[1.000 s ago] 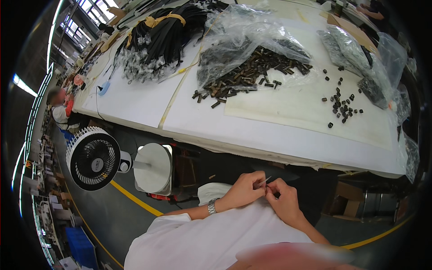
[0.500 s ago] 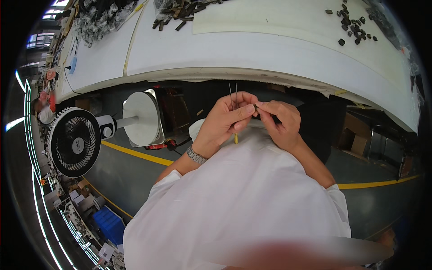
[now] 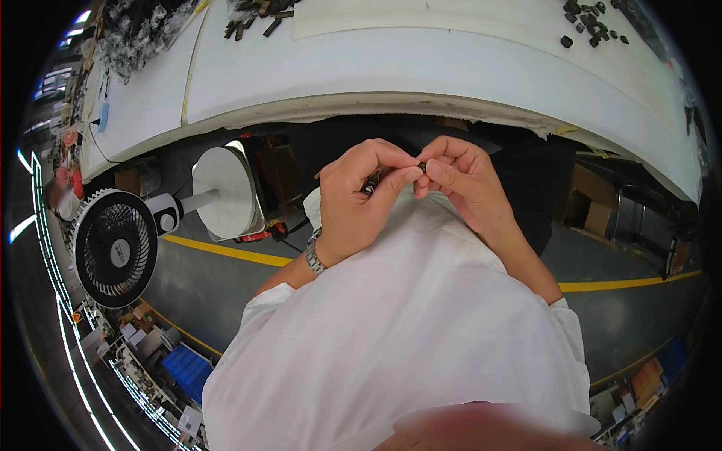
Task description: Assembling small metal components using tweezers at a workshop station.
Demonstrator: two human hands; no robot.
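Note:
My left hand (image 3: 361, 199) and my right hand (image 3: 459, 180) meet in front of my chest, just below the edge of the white table (image 3: 421, 68). Between their fingertips they pinch one small dark part (image 3: 374, 181), mostly hidden by the fingers. A metal watch (image 3: 313, 254) sits on my left wrist. My white shirt (image 3: 398, 331) fills the lower middle of the view.
Dark small parts (image 3: 590, 22) lie scattered at the table's top right, and more dark pieces (image 3: 256, 15) at the top left. A floor fan (image 3: 116, 244) and a white round stand (image 3: 222, 192) sit at the left. Yellow lines (image 3: 226, 252) cross the grey floor. Cardboard boxes (image 3: 590, 207) stand under the table at right.
The view tipped further down, so the table slid up and out of the frame. Both hands rose from my lap to chest height and stay pinched together; the thin pins seen before are hidden.

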